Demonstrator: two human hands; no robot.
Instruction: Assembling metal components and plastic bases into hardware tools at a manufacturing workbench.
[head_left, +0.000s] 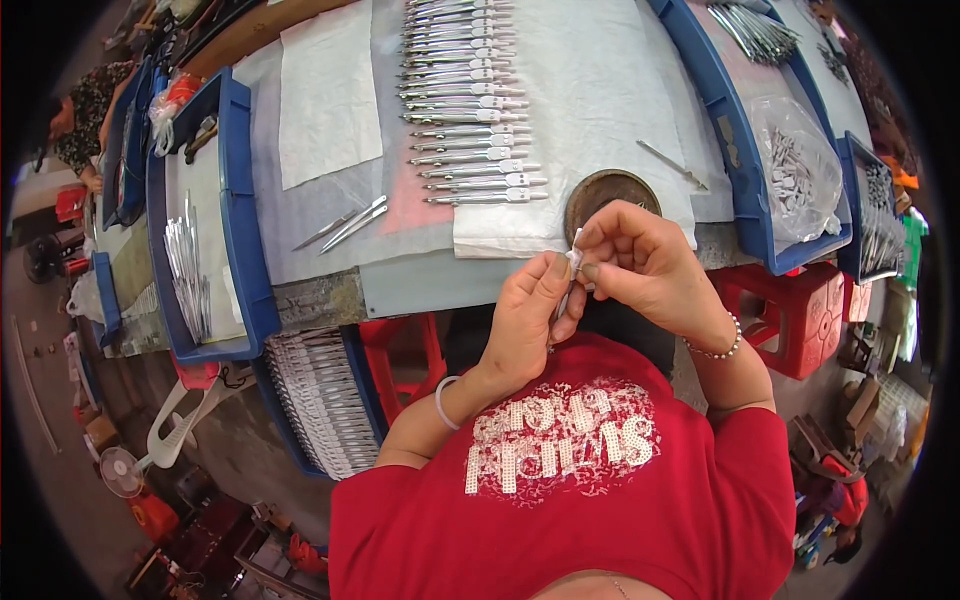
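Close together at the table's front edge, my left hand (533, 308) and my right hand (648, 268) both grip a partly assembled drawing compass (573, 262). Its pale head shows between the fingertips, while most of its legs are hidden by my left fingers. Just beyond my hands lies a round, dark-rimmed block (612, 190), partly covered by my right hand. A long row of metal drawing compasses (480, 160) runs away from me on white paper. Loose metal legs (350, 226) rest to the left, and a single pointed metal leg (672, 165) lies to the right.
A blue tray (236, 200) with metal legs stands at left. On the right, another blue tray (735, 130) holds a plastic bag of small parts (795, 170) and metal legs. Below the table are a blue crate of compasses (320, 400) and red stools (800, 315).
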